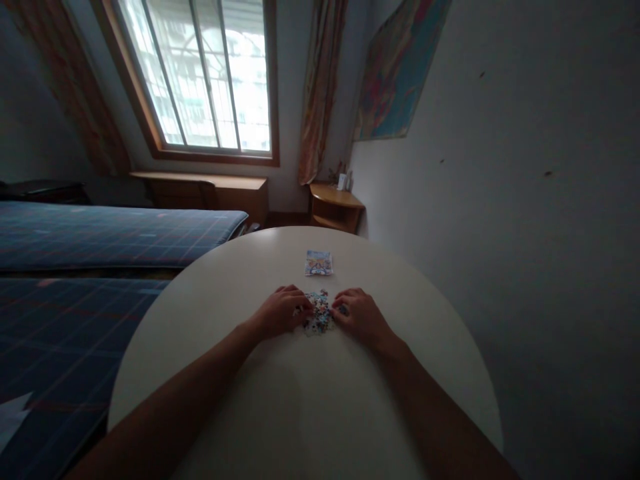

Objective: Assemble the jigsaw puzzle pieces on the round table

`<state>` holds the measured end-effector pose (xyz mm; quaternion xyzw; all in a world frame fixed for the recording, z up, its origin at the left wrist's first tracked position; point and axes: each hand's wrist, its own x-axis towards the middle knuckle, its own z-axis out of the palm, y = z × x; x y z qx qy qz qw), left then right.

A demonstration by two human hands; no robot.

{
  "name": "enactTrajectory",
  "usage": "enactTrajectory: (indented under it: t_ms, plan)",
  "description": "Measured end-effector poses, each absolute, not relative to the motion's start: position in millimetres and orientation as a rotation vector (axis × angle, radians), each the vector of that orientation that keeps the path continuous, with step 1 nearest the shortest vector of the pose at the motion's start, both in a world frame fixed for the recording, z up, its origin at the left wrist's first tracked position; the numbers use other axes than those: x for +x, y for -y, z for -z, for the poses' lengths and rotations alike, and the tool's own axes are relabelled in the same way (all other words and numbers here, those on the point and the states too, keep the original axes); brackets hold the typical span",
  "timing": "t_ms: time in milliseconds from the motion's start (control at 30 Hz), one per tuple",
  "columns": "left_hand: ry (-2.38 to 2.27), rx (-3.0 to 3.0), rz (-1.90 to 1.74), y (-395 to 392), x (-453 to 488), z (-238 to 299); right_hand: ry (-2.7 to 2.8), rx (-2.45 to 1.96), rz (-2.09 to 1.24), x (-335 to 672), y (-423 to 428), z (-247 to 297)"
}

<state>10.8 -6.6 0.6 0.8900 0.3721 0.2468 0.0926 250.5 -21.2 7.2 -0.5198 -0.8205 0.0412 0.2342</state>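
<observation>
A small heap of multicoloured jigsaw puzzle pieces [320, 320] lies on the round white table [300, 400]. My left hand [285, 310] is at the heap's left edge, its fingers curled and closed on pieces there. From the right side, my right hand [357, 313] meets the heap, thumb and fingers bent together around pieces. Exactly which pieces are between the fingertips is too small to make out. Just beyond the heap lies a small square picture packet [319, 263], flat and touched by neither hand.
Left of the table are beds with blue plaid mattresses [120, 233]. A wooden desk [240, 181] stands under the window [200, 80], and a corner shelf [335, 195] is at the back. The white wall [525, 267] runs along the right.
</observation>
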Motion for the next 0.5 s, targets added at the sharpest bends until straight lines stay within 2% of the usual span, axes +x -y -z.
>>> enactTrajectory:
  t_ms: [233, 500]
  plan:
    - [-1.384, 2.414, -0.909, -3, 11, 6, 2.162, -1.502, -0.052, 246, 11, 0]
    - [-1.501, 2.316, -0.909, -11, 5, 9, 2.136, -1.469, -0.076, 242, 10, 2]
